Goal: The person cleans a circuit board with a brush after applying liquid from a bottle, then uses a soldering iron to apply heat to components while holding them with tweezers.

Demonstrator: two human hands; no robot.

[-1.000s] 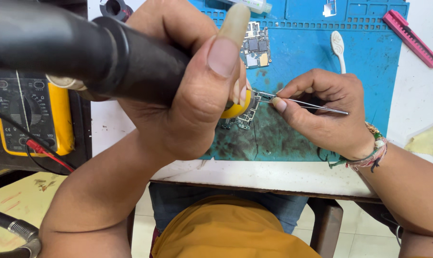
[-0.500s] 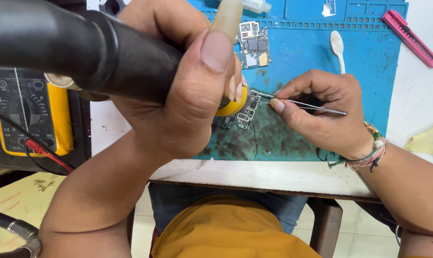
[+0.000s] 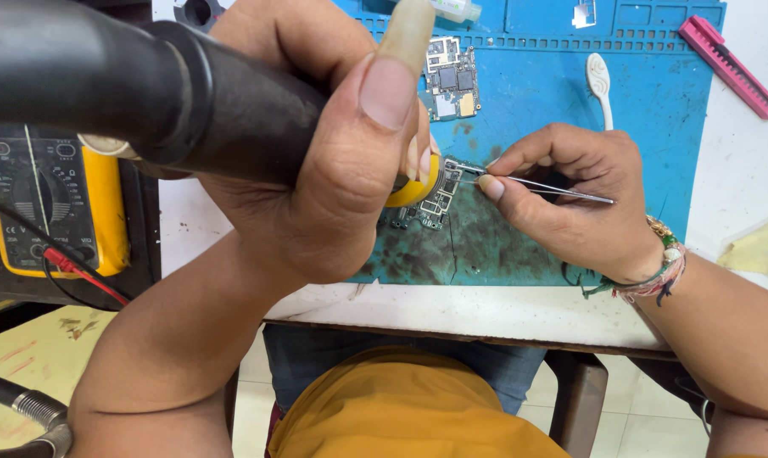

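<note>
At far left sits a yellow-cased multimeter point(image 3: 57, 199); my left hand point(image 3: 316, 161) wraps tight around the thick black hot-air handle point(image 3: 146, 93), aiming down at the small green circuit board point(image 3: 439, 199) on the blue mat point(image 3: 655, 161), while my right hand point(image 3: 570, 199) pinches thin steel tweezers point(image 3: 553, 187), steadying the board

Left hand point(image 3: 316, 161) with black hot-air handle point(image 3: 129, 93): shifted slightly up and left across the view, uncovering more of the upper circuit board point(image 3: 452, 80). Right hand point(image 3: 570, 199) with tweezers point(image 3: 553, 187): tips edged nearer the lower board point(image 3: 439, 199).
</note>
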